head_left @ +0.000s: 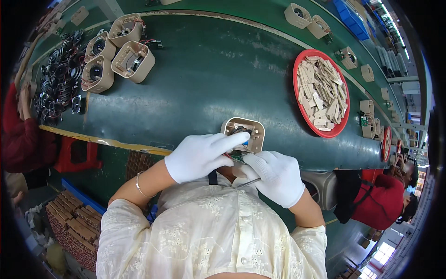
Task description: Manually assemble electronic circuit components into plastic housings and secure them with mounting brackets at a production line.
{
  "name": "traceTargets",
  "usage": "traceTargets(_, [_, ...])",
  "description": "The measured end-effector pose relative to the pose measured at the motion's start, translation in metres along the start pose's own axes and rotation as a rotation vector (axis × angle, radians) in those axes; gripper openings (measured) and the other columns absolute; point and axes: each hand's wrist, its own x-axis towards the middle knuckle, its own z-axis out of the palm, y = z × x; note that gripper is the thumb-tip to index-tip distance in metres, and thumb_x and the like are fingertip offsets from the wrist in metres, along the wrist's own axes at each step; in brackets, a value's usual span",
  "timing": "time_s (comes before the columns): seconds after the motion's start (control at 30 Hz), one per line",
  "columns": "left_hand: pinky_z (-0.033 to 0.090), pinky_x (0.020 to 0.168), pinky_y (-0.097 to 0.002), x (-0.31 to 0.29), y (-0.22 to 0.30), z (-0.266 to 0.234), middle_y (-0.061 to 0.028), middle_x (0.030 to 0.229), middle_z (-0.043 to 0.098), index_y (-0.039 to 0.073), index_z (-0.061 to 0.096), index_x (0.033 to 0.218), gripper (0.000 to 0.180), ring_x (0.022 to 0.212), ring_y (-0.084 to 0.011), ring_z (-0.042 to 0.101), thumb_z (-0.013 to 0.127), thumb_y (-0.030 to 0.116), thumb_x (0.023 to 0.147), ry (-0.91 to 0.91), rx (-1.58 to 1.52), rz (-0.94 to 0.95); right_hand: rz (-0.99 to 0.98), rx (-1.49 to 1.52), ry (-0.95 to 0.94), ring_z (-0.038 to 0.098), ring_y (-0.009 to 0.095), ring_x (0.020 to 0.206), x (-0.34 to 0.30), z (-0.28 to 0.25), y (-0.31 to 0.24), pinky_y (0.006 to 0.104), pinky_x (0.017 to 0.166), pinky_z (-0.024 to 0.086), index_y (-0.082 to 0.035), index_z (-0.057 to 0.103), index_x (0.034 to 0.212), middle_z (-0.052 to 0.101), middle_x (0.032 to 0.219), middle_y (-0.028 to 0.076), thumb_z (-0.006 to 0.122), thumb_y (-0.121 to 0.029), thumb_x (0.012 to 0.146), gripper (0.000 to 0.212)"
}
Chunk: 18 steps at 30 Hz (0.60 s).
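Observation:
A beige speaker housing [258,124] stands at the table's near edge, its open side up, with dark wires and a blue part inside. At its near side shows part of a green circuit board [238,153], with red wires beside it. My left hand [197,156], in a white glove, grips the near left of the housing; its index finger reaches over the opening and its thumb stays lower, by the red wires. My right hand [277,176], also gloved, is closed around a thin metal tool [248,183], whose shaft sticks out towards me. Its fingertips meet the board's edge; the tool's tip is hidden.
Several beige housings with speakers [134,62] stand at the far left, beside a heap of black speakers [58,74]. A red basin [303,119] of flat beige pieces sits to the right. More housings [298,16] line the far strip. Co-workers [378,200] sit at both sides.

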Motion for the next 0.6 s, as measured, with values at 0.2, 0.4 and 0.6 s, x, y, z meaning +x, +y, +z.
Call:
traceTargets(0.2, [0.055,0.068,-0.0355,-0.01,-0.015,0.015,-0.0072,0.096,0.068,0.015,0.061,0.129,0.048,0.079,-0.0272,0.068,0.075,0.019,0.083,0.164,0.112,0.239,-0.082,-0.15,-0.078,0.062,0.018,0.071,0.016,0.002,-0.007,0.0313,0.056,0.051,-0.01,0.063,0.097,0.058,0.081,0.003,0.067,-0.019,0.08,0.019])
traceTargets(0.4, [0.054,0.068,-0.033,-0.011,-0.016,0.016,-0.0001,0.098,0.065,0.019,0.067,0.118,0.034,0.078,-0.0215,0.066,0.061,0.013,0.085,0.143,0.178,0.293,-0.084,-0.014,-0.011,0.06,0.02,0.078,0.009,0.004,0.011,0.0314,0.061,0.052,-0.011,0.062,0.097,0.055,0.085,0.003,0.066,-0.014,0.077,0.021])
traceTargets(0.6, [0.053,0.074,-0.033,-0.006,-0.001,0.008,-0.0007,0.091,0.055,0.016,0.063,0.114,0.03,0.08,-0.0196,0.062,0.061,0.014,0.084,-0.007,0.375,0.224,-0.003,-0.022,-0.062,0.06,0.023,0.086,0.016,0.007,0.014,0.0331,0.063,0.053,-0.011,0.059,0.088,0.054,0.087,0.007,0.064,-0.012,0.077,0.012])
